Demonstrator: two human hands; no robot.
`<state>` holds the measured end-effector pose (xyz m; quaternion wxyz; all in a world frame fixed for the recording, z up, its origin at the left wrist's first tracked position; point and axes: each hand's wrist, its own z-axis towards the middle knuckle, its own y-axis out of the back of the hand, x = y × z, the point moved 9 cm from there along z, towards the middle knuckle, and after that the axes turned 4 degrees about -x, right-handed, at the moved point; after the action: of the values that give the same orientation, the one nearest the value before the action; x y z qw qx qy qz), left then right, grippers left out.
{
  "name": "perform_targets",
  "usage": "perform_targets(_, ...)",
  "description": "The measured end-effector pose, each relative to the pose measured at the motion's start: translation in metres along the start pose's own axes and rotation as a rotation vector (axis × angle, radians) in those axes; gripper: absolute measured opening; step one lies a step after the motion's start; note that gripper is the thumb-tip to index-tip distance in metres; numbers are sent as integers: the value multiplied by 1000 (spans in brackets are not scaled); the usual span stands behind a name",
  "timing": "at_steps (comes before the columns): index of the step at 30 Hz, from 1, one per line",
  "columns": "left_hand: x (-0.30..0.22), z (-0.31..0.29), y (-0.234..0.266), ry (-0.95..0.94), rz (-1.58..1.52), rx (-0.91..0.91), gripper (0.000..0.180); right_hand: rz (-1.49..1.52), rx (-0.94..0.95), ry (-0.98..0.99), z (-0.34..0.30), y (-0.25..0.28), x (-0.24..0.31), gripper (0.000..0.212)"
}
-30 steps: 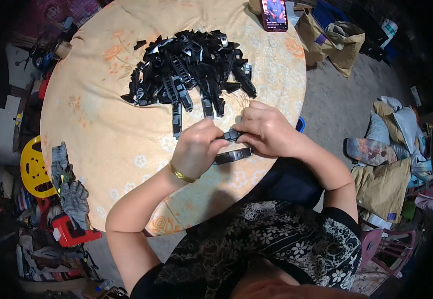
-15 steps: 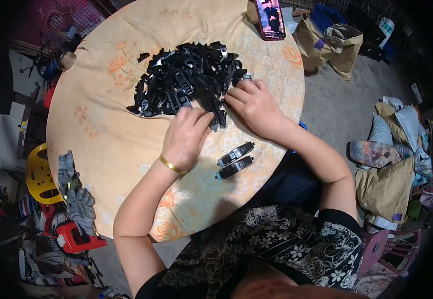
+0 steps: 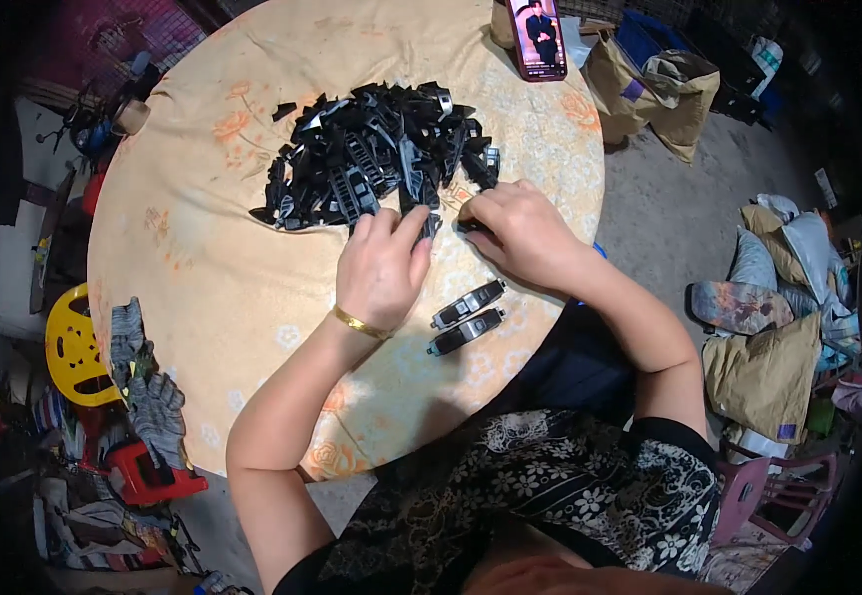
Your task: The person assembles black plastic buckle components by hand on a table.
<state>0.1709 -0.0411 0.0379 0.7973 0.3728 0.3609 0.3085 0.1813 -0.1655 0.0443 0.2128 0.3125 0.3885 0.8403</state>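
Note:
A heap of small black plastic parts (image 3: 352, 149), some with grey or shiny faces, lies on the round table. At the heap's near edge is my left hand (image 3: 379, 260), its fingers stretched out and apart, with the fingertips touching black parts; a gold bracelet circles the wrist. My right hand (image 3: 520, 226) is closed at the heap's right edge, and a dark plastic part (image 3: 470, 226) shows partly under its curled fingers. Two long black assembled-looking plastic pieces, a farther one (image 3: 469, 303) and a nearer one (image 3: 466, 332), lie side by side below my hands.
A flowered cloth (image 3: 203, 297) covers the table. A phone (image 3: 539, 40) with a lit screen stands at the far right edge. Grey gloves (image 3: 156, 407) hang over the left edge, near a yellow stool (image 3: 79, 347). Bags (image 3: 763, 367) are piled on the floor at right.
My right hand has drawn slightly nearer to me, with a dark part now under its fingers. My left hand has shifted a little right, and parts at the heap's near edge have moved.

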Motion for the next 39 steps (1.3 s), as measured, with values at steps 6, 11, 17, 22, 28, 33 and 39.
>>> perform_targets(6, 17, -3, 2, 88, -32, -1, 24, 138, 57, 8, -15, 4, 6, 24)
perform_targets(11, 30, -4, 13, 235, -216, 0, 24, 75, 64, -39, -20, 3, -3, 27)
perform_targets(17, 21, -9, 30, 171, -80, -117, 34, 111, -33, -38, -20, 14, -7, 26)
perform_targets(22, -38, -14, 41, -155, -188, -92, 36, 222, -88, -17, -21, 25, -3, 24)
perform_targets(28, -23, -19, 4, 41, -338, 115, 33, 221, 51, 84, -24, 13, 16, 24)
perform_targets(33, -15, -21, 5, 80, -312, 140, 13, 126, 125, 49, -22, 18, 12, 24)
perform_targets(39, -25, -22, 4, -145, -412, 6, 14, 283, 158, 138, -18, -2, 25, 20)
